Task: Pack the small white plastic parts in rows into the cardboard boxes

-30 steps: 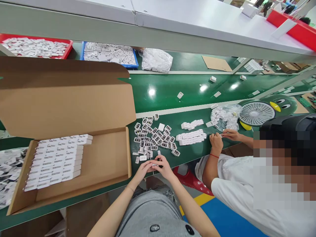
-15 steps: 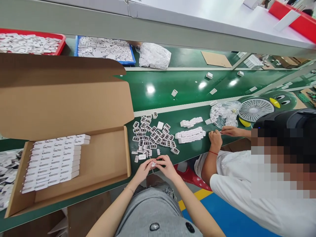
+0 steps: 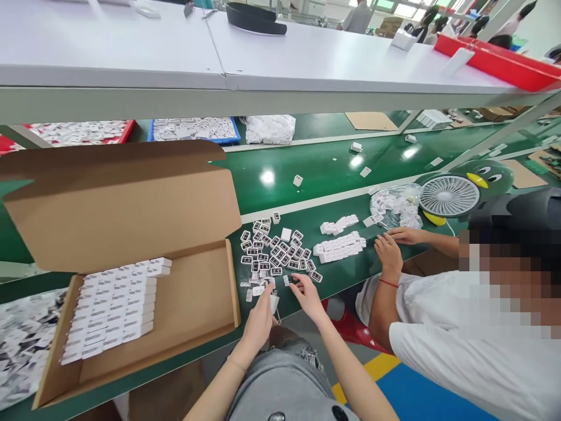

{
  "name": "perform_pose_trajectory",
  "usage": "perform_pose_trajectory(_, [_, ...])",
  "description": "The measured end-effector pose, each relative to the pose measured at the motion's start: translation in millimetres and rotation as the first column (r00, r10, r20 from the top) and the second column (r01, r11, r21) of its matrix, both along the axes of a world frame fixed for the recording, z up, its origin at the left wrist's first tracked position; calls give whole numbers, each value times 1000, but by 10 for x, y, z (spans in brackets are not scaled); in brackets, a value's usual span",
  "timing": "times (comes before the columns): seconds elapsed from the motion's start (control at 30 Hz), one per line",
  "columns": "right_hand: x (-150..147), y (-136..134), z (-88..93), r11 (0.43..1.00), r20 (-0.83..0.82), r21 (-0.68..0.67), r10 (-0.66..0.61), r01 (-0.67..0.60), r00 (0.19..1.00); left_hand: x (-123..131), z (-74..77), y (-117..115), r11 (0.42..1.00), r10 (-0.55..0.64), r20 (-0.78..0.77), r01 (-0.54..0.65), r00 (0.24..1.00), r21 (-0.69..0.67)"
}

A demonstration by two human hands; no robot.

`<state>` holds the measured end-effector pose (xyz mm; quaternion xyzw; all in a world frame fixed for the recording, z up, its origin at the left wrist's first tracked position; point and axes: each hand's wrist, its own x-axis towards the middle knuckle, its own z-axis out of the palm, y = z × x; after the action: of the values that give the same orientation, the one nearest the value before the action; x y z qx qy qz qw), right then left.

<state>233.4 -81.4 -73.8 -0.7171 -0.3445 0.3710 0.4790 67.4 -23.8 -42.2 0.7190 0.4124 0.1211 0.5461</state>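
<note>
My left hand (image 3: 262, 316) is closed on a small white charger block (image 3: 274, 302) at the near edge of the green bench (image 3: 346, 275). My right hand (image 3: 308, 294) has its fingers spread and reaches toward the loose pile of small white chargers (image 3: 276, 251) lying just beyond it. To the left stands an open cardboard box (image 3: 193, 298) with rows of white chargers (image 3: 116, 307) packed in its left half.
A co-worker in a white shirt sits at my right, hands (image 3: 392, 245) by neat rows of chargers (image 3: 339, 247) and a plastic bag (image 3: 394, 207). A small fan (image 3: 447, 196) stands beyond. The conveyor belt (image 3: 324, 166) carries single chargers. Red and blue trays (image 3: 193, 130) sit at the back.
My hands were joined over one charger; now they have parted, the left keeping the charger and the right reaching forward to the pile. The camera tilted upward.
</note>
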Motion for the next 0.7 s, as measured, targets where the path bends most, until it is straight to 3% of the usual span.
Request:
perform_pose_trajectory(0.07, [-41, 91, -112, 999, 109, -32, -20, 24, 994, 59, 156, 160, 945, -87, -91, 111, 992, 307])
perform_pose_trajectory(0.17, [-108, 170, -191, 996, 140, -40, -77, 84, 987, 277, 259, 467, 741, -144, -304, 306, 942, 598])
perform_pose_trajectory(0.27, [-137, 118, -171, 979, -146, -35, -204, 201, 968, 487, 192, 684, 568, -194, -490, 505, 850, 650])
perform_pose_trajectory(0.33, [-147, 18, -128, 965, -437, -34, -247, 258, 865, 550, 114, 733, 506, -192, -542, 556, 818, 660])
perform_pose_trajectory(0.43, [-174, -155, -49, 955, -693, -45, -240, 292, 680, 535, 26, 720, 482, -153, -529, 530, 835, 698])
perform_pose_trajectory(0.57, [-200, -278, 38, 917, -793, -102, -309, 386, 525, 461, 5, 698, 484, -193, -455, 488, 869, 727])
perform_pose_trajectory(0.63, [-183, -284, 57, 899, -798, -108, -334, 425, 502, 454, 44, 692, 488, -210, -432, 477, 877, 731])
perform_pose_trajectory(0.7, [-140, -273, 63, 894, -779, -80, -332, 441, 532, 478, 114, 658, 509, -236, -418, 478, 877, 716])
